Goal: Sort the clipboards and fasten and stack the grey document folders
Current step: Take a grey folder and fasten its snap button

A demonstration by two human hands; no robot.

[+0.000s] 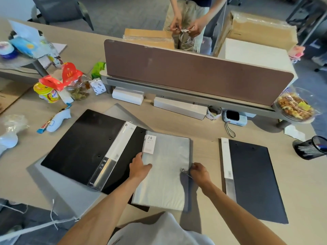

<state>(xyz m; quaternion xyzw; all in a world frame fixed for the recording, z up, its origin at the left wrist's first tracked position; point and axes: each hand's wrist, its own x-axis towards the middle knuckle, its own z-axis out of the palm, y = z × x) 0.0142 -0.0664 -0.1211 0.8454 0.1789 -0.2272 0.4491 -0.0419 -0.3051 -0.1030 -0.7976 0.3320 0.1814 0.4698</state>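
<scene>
A grey document folder [164,167] with a "20" label lies in front of me, overlapping a black clipboard [83,147] on its left. My left hand [138,167] presses flat on the folder's left edge. At the folder's right edge my right hand [199,171] pinches the elastic cord beside the round metal button [182,170]. A second dark clipboard [253,177] with a white label strip lies apart on the right. Another grey folder [56,184] shows under the black clipboard, and one more grey folder [123,113] peeks out behind it.
A brown desk divider [194,75] stands behind, with white boxes [178,107] under its shelf. Snacks and jars [58,89] crowd the left. A mesh pen cup [311,147] sits at the right edge. A person [185,23] stands beyond the divider.
</scene>
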